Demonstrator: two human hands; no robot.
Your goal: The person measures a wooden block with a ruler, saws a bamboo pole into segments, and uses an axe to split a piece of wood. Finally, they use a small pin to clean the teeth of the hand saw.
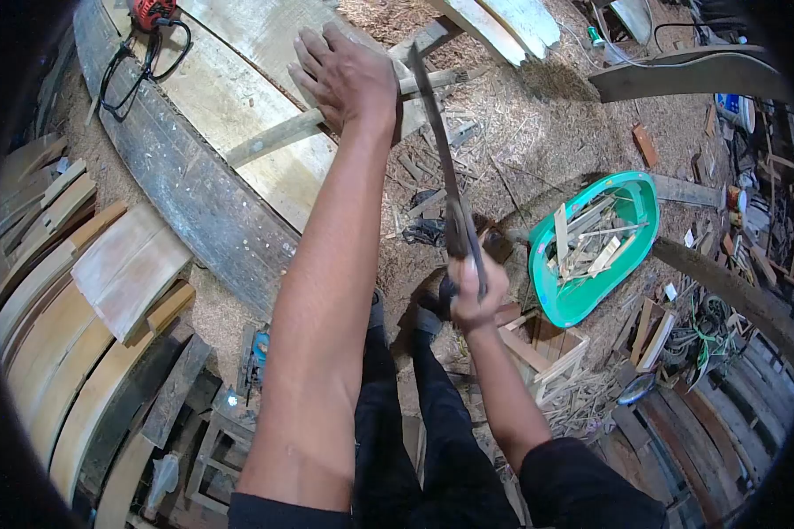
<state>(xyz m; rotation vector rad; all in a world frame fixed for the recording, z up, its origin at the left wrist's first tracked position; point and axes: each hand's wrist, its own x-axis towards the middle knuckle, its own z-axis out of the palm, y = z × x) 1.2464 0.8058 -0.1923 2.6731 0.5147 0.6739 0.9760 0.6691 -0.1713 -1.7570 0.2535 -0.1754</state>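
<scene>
R hand [478, 291], nearest the dark-trousered legs [441, 414], is curled tight round the handle end of a handsaw [450, 176]; hand's a bit blurred. Blade's long, dark, seen almost edge-on, running up & away to near the far end of a stick [278, 137]. Can't tell if the teeth touch the wood.

Just R of that hand, on the floor [538, 132] w/ its sawdust & offcuts: green tub [582, 304], approx. half full of wood scraps [602, 242]. Off to the L side, curved boards [132, 269] stacked together.

Farther out, L hand [348, 79] lies palm down over the stick, fingers spread apart; thumb hidden. Stick lies slantwise across the plank-topped surface [229, 88], its R end sticking out past the edge, by the blade.

Beyond, far R: reddish block [645, 145] on the floor, then a big curved board [688, 79]. Top L corner of the surface: red power tool [150, 11] w/ black cord [172, 57], partly cut off by the view. Pale boards [503, 26] at top ctr.
</scene>
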